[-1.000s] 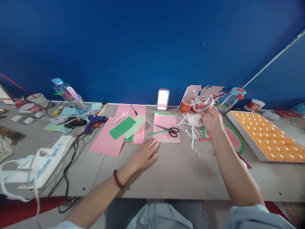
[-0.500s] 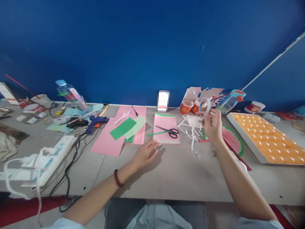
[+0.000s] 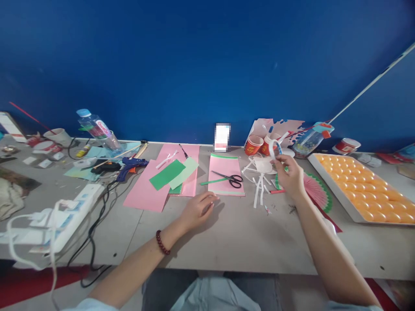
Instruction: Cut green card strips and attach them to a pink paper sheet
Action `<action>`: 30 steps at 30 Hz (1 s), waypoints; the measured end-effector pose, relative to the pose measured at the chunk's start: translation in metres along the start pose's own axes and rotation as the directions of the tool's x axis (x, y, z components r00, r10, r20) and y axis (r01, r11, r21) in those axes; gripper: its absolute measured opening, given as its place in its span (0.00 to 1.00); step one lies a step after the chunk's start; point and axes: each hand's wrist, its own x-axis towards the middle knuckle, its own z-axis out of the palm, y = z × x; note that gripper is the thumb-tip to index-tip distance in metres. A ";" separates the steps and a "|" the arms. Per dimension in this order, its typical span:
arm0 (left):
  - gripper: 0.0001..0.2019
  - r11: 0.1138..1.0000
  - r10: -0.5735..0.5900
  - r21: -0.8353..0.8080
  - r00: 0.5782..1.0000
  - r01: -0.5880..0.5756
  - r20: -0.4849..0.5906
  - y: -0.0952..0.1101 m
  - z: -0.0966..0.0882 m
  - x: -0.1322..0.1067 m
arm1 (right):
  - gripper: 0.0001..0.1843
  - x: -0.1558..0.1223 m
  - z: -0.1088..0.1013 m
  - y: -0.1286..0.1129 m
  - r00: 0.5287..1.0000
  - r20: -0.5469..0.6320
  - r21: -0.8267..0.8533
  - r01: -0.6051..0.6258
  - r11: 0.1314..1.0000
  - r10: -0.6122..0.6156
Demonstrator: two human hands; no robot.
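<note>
My right hand (image 3: 291, 177) is raised over the table and pinches a white tape roll (image 3: 275, 148), held on edge above a heap of white paper strips (image 3: 260, 175). My left hand (image 3: 198, 209) rests on the grey table (image 3: 246, 235) with its fingers curled under, nothing in it, just below a pink sheet (image 3: 225, 173) that carries black scissors (image 3: 231, 178) and a green strip. A dark red bead bracelet (image 3: 161, 242) circles the left wrist.
More pink and green paper (image 3: 168, 175) lies left of centre, beside a blue glue gun (image 3: 129, 166) and a white power strip (image 3: 61, 216) with cables. Red paper cups (image 3: 259, 144), a folded paper fan (image 3: 316, 190) and a tray of orange balls (image 3: 363, 185) stand at the right. A bottle (image 3: 95, 127) sits back left.
My right hand has turned the tape roll from flat to on edge and lowered it slightly toward me. My left hand's fingers have curled from flat to bent.
</note>
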 end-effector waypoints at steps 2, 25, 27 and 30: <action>0.13 1.000 0.012 -0.006 0.999 -0.012 -0.050 0.000 0.000 0.000 | 0.08 -0.009 0.003 -0.018 0.990 0.054 -0.120 0.134 0.984 -0.129; 0.22 0.983 -0.054 -0.183 0.990 0.029 -0.132 0.012 0.000 -0.009 | 0.07 -0.102 0.064 -0.108 0.847 0.267 0.016 0.474 0.880 -0.461; 0.21 0.975 -0.084 -0.216 0.988 0.055 -0.127 0.012 0.001 -0.010 | 0.07 -0.103 0.064 -0.108 0.848 0.262 0.010 0.475 0.880 -0.461; 0.18 0.957 -0.147 -0.269 0.981 0.108 -0.130 0.012 0.001 -0.010 | 0.06 -0.104 0.064 -0.108 0.849 0.262 0.007 0.475 0.880 -0.460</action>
